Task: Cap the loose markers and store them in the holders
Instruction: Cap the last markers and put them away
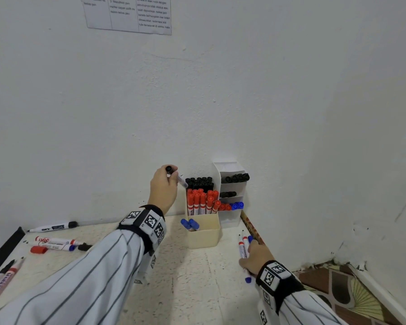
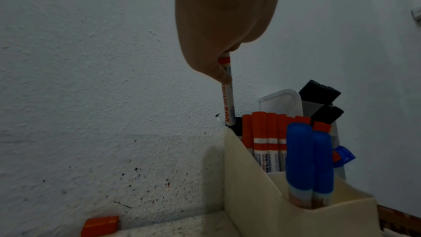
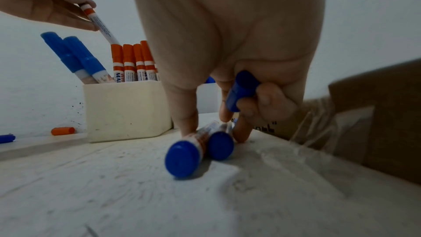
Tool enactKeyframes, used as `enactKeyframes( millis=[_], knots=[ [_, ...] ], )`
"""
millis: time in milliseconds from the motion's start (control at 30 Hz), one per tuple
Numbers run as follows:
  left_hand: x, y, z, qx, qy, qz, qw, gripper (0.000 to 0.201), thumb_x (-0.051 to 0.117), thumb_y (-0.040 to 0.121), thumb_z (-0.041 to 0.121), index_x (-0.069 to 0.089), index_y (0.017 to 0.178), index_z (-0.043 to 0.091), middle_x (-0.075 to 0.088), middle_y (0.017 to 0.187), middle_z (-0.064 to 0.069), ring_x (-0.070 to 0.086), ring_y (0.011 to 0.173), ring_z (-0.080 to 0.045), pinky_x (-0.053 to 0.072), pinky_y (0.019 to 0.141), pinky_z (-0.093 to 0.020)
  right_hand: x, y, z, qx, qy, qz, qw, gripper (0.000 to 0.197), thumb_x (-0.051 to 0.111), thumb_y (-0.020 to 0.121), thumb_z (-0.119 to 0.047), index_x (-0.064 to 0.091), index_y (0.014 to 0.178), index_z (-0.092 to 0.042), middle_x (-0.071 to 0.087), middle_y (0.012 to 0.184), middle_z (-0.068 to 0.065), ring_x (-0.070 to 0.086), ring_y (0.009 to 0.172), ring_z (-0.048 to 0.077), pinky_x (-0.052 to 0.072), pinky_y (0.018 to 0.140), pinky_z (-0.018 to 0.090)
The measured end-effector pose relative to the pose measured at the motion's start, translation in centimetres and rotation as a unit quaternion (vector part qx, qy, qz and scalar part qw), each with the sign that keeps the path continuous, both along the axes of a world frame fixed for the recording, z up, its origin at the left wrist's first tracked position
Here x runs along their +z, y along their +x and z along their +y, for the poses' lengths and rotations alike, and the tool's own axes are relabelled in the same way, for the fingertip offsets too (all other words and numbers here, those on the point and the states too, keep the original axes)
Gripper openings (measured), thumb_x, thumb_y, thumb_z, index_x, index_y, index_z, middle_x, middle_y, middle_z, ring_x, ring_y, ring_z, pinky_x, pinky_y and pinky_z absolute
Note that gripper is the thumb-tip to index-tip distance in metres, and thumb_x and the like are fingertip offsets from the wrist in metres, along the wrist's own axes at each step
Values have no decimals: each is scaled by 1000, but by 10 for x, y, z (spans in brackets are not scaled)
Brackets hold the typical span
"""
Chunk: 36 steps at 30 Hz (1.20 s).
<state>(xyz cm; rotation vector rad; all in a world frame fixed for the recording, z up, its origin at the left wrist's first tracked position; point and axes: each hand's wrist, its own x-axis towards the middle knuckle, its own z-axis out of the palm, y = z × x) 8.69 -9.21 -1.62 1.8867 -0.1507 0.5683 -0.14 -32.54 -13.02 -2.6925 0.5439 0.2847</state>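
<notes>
My left hand [image 1: 168, 184] pinches a black-capped marker [image 1: 176, 176], seen in the left wrist view as a white barrel [image 2: 227, 96], tail down over the black markers at the back of the cream holder [image 1: 204, 233]. That holder also has red markers in the middle and two blue ones in front. My right hand [image 1: 249, 254] is down on the table at the right. Its curled fingers hold a loose blue cap [image 3: 241, 91], while its fingertips rest on two uncapped blue markers [image 3: 200, 143] lying side by side.
A white tiered holder [image 1: 230, 207] with black, red and blue markers stands against the wall beside the cream one. Several loose markers [image 1: 56, 243] and a red cap [image 1: 39, 249] lie on the table's left side. A cardboard box [image 3: 376, 114] borders the right.
</notes>
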Motion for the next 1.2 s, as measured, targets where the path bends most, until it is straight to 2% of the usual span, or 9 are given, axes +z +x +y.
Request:
enactKeyframes(
  millis=[133, 267, 400, 533, 633, 800, 967, 1067, 1200],
  knots=[
    [0, 2, -3, -28, -23, 25, 999, 11, 43, 96, 8, 53, 97, 14, 59, 87, -3, 61, 85, -24, 52, 86, -47, 2, 2, 6, -2, -12, 2, 1000, 61, 62, 82, -33, 33, 132, -12, 51, 126, 3, 54, 111, 18, 46, 90, 25],
    [-5, 10, -2, -47, 33, 25, 998, 11, 45, 95, 10, 54, 99, 16, 62, 98, -11, 62, 94, -28, 51, 88, -48, 8, 1, 11, -2, -12, 5, 1000, 59, 62, 84, -29, 32, 133, -13, 52, 124, 3, 56, 110, 18, 48, 89, 24],
    [-3, 13, -4, -41, 52, -2, 998, 15, 48, 94, 9, 56, 106, 7, 61, 100, -10, 62, 91, -29, 51, 86, -47, 11, 1, 13, -3, -5, 14, 1000, 62, 63, 83, -27, 30, 133, -12, 53, 123, 4, 56, 109, 19, 49, 89, 25],
    [1, 14, -5, -51, 106, -13, 993, 23, 53, 92, 8, 52, 115, 7, 61, 98, -9, 60, 80, -23, 47, 78, -30, 12, 1, 13, -3, 3, 24, 1000, 61, 64, 82, -27, 30, 132, -13, 53, 121, 4, 58, 106, 19, 50, 89, 28],
    [8, 13, -7, -59, 127, -21, 990, 33, 53, 91, 6, 47, 122, 15, 61, 91, -8, 60, 75, -22, 49, 73, -31, 13, 2, 14, 3, 4, 38, 999, 58, 62, 83, -26, 31, 130, -10, 53, 121, 5, 57, 107, 20, 47, 83, 25],
    [20, 6, -11, -9, 44, -74, 996, 29, 52, 93, 12, 49, 122, 16, 60, 98, -2, 60, 77, -18, 51, 74, -34, 12, 3, 13, -4, 33, 46, 998, 59, 62, 82, -26, 30, 129, -9, 52, 121, 5, 56, 98, 18, 48, 81, 24],
    [47, -28, -30, -30, -46, -151, 987, 23, 50, 93, 8, 50, 114, 15, 53, 82, 11, 52, 62, 2, 45, 56, -17, 10, 3, 16, -31, 64, 37, 997, 77, 64, 80, -25, 18, 138, -5, 51, 123, 7, 55, 94, 18, 49, 67, 24],
    [56, -54, -55, -120, -8, -171, 978, 26, 56, 90, 8, 54, 115, 15, 56, 92, 10, 58, 76, 1, 49, 66, -9, 10, -1, 17, -47, 88, 52, 994, 66, 65, 77, -23, 27, 129, -6, 51, 106, 2, 56, 84, 16, 50, 61, 23],
    [44, -64, -85, -181, 33, -176, 967, 28, 61, 88, 10, 61, 116, 14, 59, 97, 9, 59, 85, 2, 51, 79, -11, 15, -13, 12, -57, 85, 62, 993, 38, 63, 78, -23, 42, 106, -9, 49, 78, -4, 51, 59, 7, 42, 42, 15]
  ],
)
